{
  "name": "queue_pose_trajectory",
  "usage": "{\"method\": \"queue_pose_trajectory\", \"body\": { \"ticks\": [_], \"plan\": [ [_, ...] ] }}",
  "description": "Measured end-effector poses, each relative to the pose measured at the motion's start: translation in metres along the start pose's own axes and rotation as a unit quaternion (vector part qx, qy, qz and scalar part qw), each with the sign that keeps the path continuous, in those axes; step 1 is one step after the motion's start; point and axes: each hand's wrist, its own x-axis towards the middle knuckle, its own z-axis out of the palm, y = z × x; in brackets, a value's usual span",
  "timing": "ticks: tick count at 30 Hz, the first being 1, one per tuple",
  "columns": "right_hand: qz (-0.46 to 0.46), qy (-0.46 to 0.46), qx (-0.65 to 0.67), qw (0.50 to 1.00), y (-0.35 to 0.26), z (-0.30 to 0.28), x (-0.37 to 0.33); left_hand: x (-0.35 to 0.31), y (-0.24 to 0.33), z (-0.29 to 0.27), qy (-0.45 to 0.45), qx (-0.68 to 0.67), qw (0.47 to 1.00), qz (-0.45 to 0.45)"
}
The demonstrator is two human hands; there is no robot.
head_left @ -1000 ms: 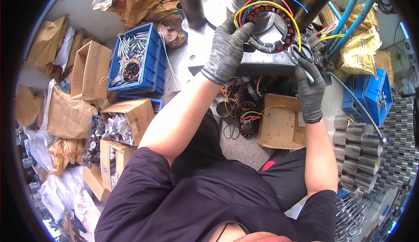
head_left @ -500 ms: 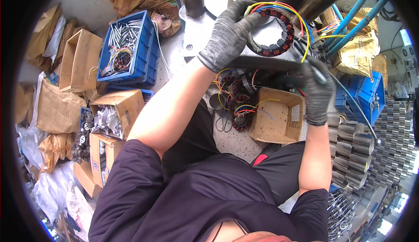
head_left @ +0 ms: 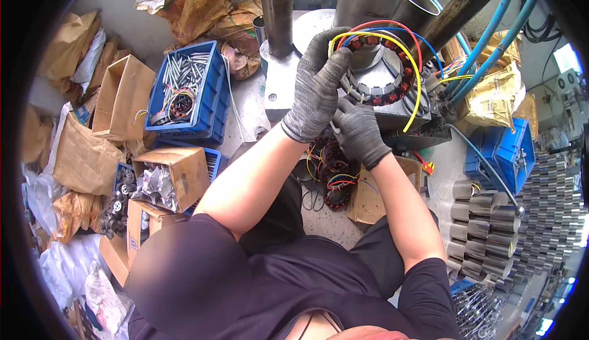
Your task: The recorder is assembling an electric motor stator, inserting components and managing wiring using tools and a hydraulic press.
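Plainly, steel machine bed (head_left: pixel 279 85) biggest, ahead of the person. Blue crate (head_left: pixel 215 94) left of it; cardboard box (head_left: pixel 367 206) under the right forearm. Left gloved hand (head_left: pixel 318 88) clamped on the left side of a stator ring (head_left: pixel 385 98), raised over the bed's front edge. Right gloved hand (head_left: pixel 361 130) at the ring's lower left, grip unclear. Coloured wires (head_left: pixel 419 94) arc over the ring.

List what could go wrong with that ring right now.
The left hand grips the ring by one side, so it might slip and hit the metal block. The yellow wire arcs loose past the ring and could snag on the block's edge.
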Motion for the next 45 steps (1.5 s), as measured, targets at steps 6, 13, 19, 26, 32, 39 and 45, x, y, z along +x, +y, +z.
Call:
{"method": "queue_pose_trajectory", "body": {
  "ticks": [6,13,19,26,32,39,45],
  "plan": [
    [0.012,0.01,-0.046,0.999,0.011,0.004,0.001,-0.004,-0.008,0.007,0.013,0.016,1.0,-0.013],
    [0.226,0.267,0.113,0.93,0.064,-0.046,-0.045,-0.004,-0.013,0.01,0.014,0.03,0.997,-0.068],
    [0.175,0.423,0.251,0.853,0.041,-0.077,-0.047,-0.008,-0.03,0.019,-0.024,0.12,0.991,-0.044],
    [0.159,0.424,0.062,0.889,0.037,-0.097,-0.056,-0.019,-0.046,0.043,-0.058,0.083,0.99,-0.098],
    [0.125,0.378,-0.069,0.915,0.05,-0.109,-0.068,-0.027,-0.051,0.059,-0.128,0.112,0.985,-0.04],
    [0.127,0.393,-0.14,0.9,0.042,-0.114,-0.083,-0.026,-0.059,0.051,-0.228,0.427,0.802,0.349],
    [0.284,0.344,0.034,0.894,0.029,-0.129,-0.116,-0.023,-0.082,0.034,-0.2,0.369,0.899,0.124]
  ]
}}
